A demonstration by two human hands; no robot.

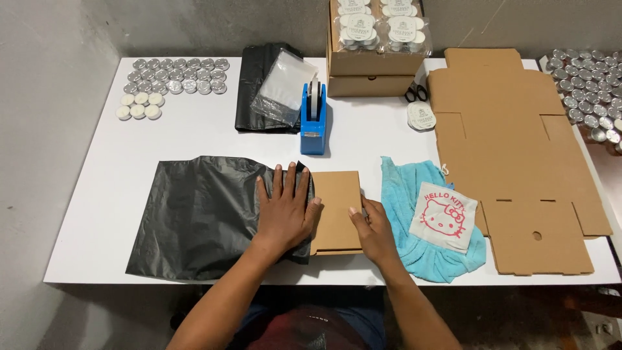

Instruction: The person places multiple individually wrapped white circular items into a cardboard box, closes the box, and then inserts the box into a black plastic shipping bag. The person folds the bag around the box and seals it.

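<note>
Nearest the camera are the person's two forearms, reaching up from the bottom edge over the near edge of the white table. The left hand lies flat, fingers spread wide and straight, pressing down on the open end of a black plastic bag; it grips nothing, only pins the film where it overlaps the left edge of a small brown cardboard box. The right hand rests at the box's right edge, fingers curled loosely against the side with the thumb on top, holding the box lightly rather than clamping it.

The box sits between the hands, near the front of the table, its left edge just under the bag's mouth. To do this well, I would judge, the flat palm should keep the bag from sliding while the other hand keeps the box square to the opening (a skewed corner could snag the thin film).

Just right of the box lies a blue towel, then a flattened cardboard blank. Behind stands a blue tape dispenser, and rows of tealight candles fill the far left corner
</note>
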